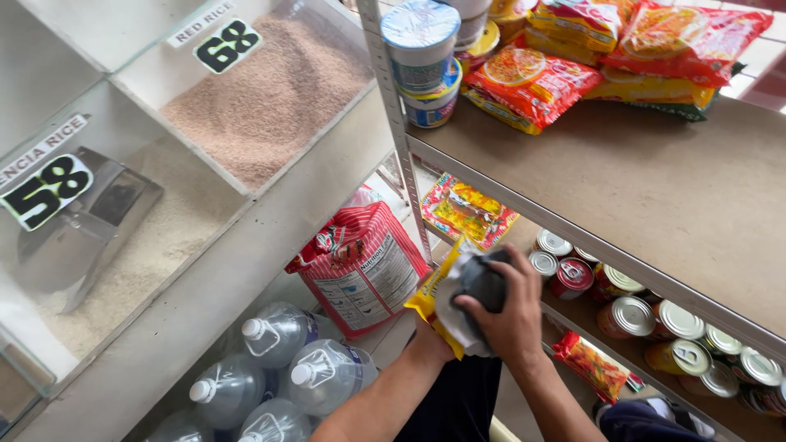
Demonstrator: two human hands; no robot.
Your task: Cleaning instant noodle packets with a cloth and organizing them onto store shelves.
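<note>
Below shelf edge: both hands (491, 315) clamped together on yellow packet (431, 299), grey-white cloth (479, 282).

Bin signs: two black price tags (227, 46) (46, 190) with white strips on my rice bins.
Top shelf: red-orange noodle packets (530, 84), foil-lidded cups (420, 41).
Below: red striped bag (360, 266); label-wrapped cans (678, 337).
My hands: yellow packet (432, 299).
</note>
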